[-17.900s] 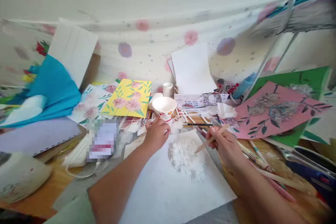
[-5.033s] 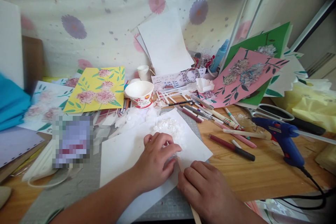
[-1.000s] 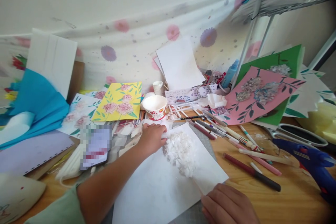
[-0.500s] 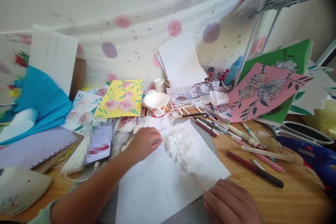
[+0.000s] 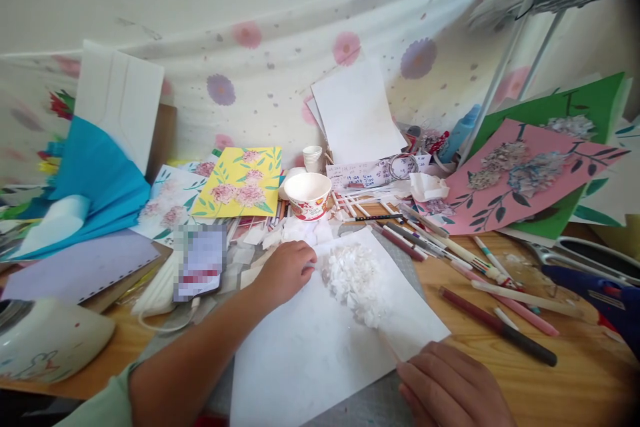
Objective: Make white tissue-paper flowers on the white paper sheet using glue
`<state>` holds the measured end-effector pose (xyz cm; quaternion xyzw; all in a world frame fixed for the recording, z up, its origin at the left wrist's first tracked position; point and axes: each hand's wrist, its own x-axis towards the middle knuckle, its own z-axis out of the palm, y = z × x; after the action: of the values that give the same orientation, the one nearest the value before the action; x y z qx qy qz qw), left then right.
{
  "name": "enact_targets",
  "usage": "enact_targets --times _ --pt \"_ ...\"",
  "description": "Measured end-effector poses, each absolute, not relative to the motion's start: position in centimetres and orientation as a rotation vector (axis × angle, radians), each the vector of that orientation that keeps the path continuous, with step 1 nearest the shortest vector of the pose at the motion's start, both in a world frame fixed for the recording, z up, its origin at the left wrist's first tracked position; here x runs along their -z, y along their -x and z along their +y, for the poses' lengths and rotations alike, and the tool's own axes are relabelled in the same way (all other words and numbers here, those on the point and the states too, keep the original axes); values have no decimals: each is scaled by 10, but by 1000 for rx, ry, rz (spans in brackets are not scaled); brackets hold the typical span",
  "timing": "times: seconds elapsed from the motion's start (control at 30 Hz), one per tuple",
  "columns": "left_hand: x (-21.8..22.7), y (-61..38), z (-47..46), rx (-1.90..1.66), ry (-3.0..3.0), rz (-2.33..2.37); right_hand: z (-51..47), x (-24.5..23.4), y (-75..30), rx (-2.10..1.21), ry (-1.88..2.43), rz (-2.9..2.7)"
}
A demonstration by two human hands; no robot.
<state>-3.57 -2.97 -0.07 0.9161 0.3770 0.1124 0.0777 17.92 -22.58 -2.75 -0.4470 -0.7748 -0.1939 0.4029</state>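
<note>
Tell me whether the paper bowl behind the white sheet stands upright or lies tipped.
Upright. The paper bowl sits on its base, open rim facing up, beyond the left hand. Its contents cannot be told.

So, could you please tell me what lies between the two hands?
In the head view, a white paper sheet fills the gap between left hand and right hand, bearing a white tissue-paper flower; a thin stick reaches from the right hand toward it.

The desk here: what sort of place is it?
Probably a home craft corner for handmade flower cards: a yellow card and a pink card with paper blossoms, loose pens, a blue glue gun, and the left hand beside a white tissue flower on a white sheet.
</note>
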Motion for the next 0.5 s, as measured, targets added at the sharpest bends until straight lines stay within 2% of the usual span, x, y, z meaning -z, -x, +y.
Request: enact_targets --times 0.27,0.5 --pt "-2 40 -30 -538 -2627 1154 -228 27 -181 416 1106 -1991" --pt "-40 27 -62 -597 -2432 1003 -233 21 -179 241 1169 -2020"
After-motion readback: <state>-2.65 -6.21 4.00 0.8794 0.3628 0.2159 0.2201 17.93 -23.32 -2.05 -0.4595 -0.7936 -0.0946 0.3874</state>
